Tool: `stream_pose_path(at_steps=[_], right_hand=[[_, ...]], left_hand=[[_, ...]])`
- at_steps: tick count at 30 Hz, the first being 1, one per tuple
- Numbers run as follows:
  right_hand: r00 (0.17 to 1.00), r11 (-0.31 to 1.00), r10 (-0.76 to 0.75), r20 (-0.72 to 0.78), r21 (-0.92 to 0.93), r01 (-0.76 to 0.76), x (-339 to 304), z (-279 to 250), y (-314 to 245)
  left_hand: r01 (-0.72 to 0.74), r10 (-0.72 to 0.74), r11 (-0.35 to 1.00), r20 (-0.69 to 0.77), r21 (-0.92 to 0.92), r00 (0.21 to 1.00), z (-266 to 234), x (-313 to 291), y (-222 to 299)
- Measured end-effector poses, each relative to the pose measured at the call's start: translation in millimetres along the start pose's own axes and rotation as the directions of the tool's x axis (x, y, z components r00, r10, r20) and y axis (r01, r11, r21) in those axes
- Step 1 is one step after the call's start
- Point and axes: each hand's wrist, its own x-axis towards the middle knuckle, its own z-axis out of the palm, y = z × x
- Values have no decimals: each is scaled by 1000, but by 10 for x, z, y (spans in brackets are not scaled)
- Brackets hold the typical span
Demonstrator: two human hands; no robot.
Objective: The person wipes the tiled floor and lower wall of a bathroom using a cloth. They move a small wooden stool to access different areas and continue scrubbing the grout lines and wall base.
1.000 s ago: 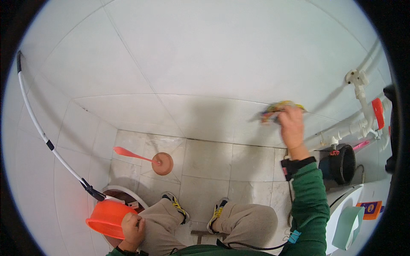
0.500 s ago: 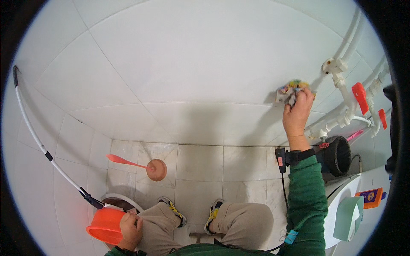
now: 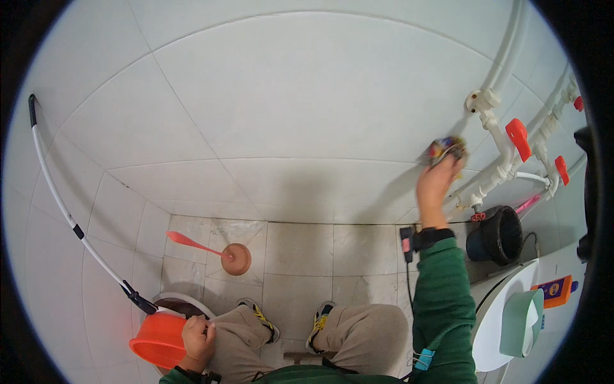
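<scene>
In my right hand (image 3: 439, 181) is a crumpled multicoloured cloth (image 3: 446, 151), pressed against the white tiled wall (image 3: 320, 96) at the right. The fingers are closed round it and the hand is a little blurred. At lower left, my left hand (image 3: 198, 338) is closed at the right edge of an orange-red plastic basin (image 3: 157, 339), beside my left knee. Its fingertips are partly hidden. The basin sits tilted over a round white bucket (image 3: 203, 308), which it partly covers.
A plunger (image 3: 236, 259) with a red handle stands on the tiled floor. White pipes with red valve handles (image 3: 519, 139) run up the right wall. Below them are a black bin (image 3: 502, 235), a white toilet (image 3: 486, 345) and an orange bottle (image 3: 555, 291). A white pole (image 3: 54, 185) leans at left.
My right hand has shifted the cloth slightly down along the wall, and the cloth has turned in the grip. The whole view has moved a little. My left hand stays at the basin.
</scene>
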Motion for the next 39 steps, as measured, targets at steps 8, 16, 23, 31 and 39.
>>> stream_pose_path(at_steps=[8,16,23,31,39], right_hand=[[998,998,-33,-58,-52,30,905,-5,922],[989,983,29,-143,-176,-54,1147,101,1125],[879,884,447,167,68,-462,-122,1085,1470],[437,746,-7,899,-287,602,-1383,1572,822],[514,983,-73,854,-26,183,-1742,1477,389]], left_hand=[[-3,4,1000,-36,24,999,-21,-47,-46],[-26,26,1000,-63,-7,998,-10,-46,-60],[58,-57,996,-18,60,998,-78,-106,-81],[89,-90,995,16,54,996,-110,-87,-41],[108,-111,990,27,85,993,-81,-91,-80]])
